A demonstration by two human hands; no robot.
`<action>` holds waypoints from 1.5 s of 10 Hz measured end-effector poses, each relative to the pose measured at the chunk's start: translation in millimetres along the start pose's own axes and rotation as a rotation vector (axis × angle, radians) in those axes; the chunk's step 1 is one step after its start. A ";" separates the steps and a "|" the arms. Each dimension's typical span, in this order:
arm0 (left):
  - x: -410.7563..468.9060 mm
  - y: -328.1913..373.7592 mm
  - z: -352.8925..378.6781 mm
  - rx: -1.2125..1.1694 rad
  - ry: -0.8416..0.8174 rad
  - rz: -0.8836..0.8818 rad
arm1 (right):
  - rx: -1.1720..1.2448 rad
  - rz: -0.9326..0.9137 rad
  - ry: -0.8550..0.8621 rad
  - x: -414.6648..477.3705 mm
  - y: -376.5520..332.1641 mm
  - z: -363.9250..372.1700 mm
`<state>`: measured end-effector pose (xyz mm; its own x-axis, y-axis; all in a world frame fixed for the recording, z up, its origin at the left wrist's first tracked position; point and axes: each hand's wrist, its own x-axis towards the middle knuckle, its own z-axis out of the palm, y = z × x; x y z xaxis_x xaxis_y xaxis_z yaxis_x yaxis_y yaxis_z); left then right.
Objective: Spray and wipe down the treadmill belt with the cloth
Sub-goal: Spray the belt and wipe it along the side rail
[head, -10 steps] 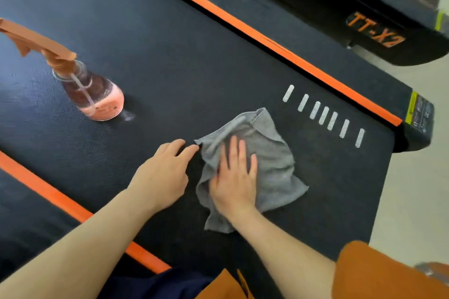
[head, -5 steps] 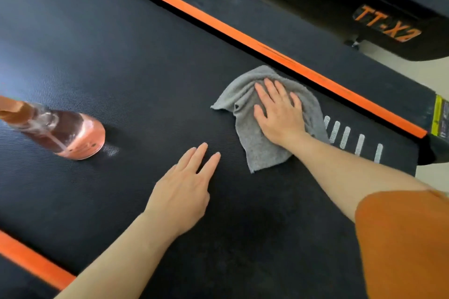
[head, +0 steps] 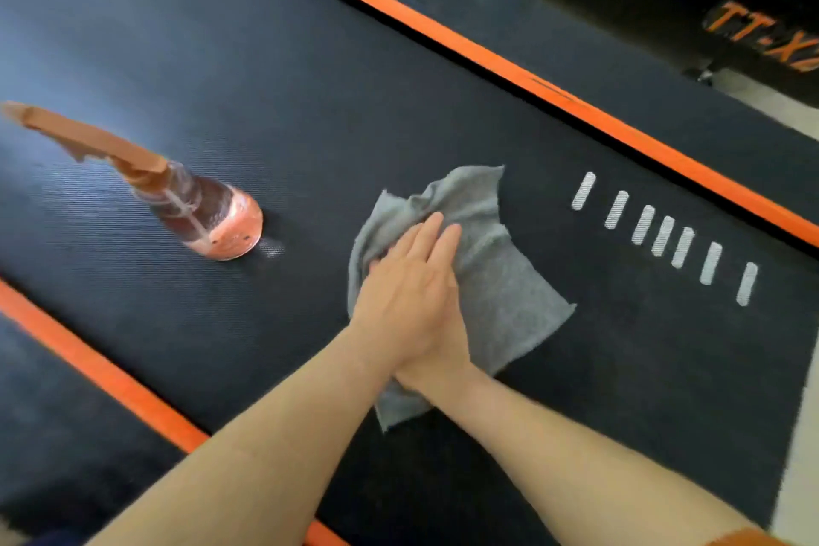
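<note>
A grey cloth (head: 501, 279) lies crumpled on the black treadmill belt (head: 288, 93). My right hand (head: 436, 364) presses down on the cloth and is mostly hidden. My left hand (head: 403, 284) lies flat on top of it, fingers straight and pointing to the far right, with the thumb at the cloth's left edge. A clear spray bottle (head: 212, 217) with pink liquid and an orange trigger head stands on the belt to the left of the cloth, apart from both hands.
Orange stripes (head: 509, 67) border the belt on the far side and on the near side (head: 97, 364). A row of white dashes (head: 664, 231) marks the belt right of the cloth. The treadmill's black frame with orange lettering (head: 753, 35) is at the top right.
My right hand has pulled the cloth back from the far orange stripe toward me. My left hand left the bare belt and now lies over the right hand. The view shifted.
</note>
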<state>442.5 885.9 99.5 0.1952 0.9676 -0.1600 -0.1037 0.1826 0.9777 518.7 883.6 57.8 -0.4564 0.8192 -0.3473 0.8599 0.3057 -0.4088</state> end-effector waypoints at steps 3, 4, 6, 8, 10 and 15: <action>-59.3 -7.7 -88.8 1.165 0.198 -0.238 | -0.404 -0.625 -0.093 23.2 -55.5 33.4; -54.0 4.0 -105.6 1.077 0.381 -0.176 | -0.401 -0.469 0.035 81.4 -14.7 -11.3; -54.3 31.4 -137.9 0.564 1.076 -0.357 | -0.266 0.162 0.253 101.3 -27.3 -16.8; -25.6 69.9 -188.7 0.463 0.971 -0.204 | -0.325 -0.222 0.176 50.2 -132.2 57.2; -46.1 78.2 -222.7 0.545 0.911 -0.189 | -0.480 -0.694 0.020 77.5 -80.2 22.4; -70.3 98.0 -243.0 0.500 1.001 -0.160 | -0.369 -0.761 0.030 93.4 -186.2 66.6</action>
<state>181.7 878.1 173.5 -0.7212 0.6847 -0.1052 0.2984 0.4440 0.8449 300.8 870.9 45.2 -0.9395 0.3366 -0.0642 0.3423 0.9137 -0.2189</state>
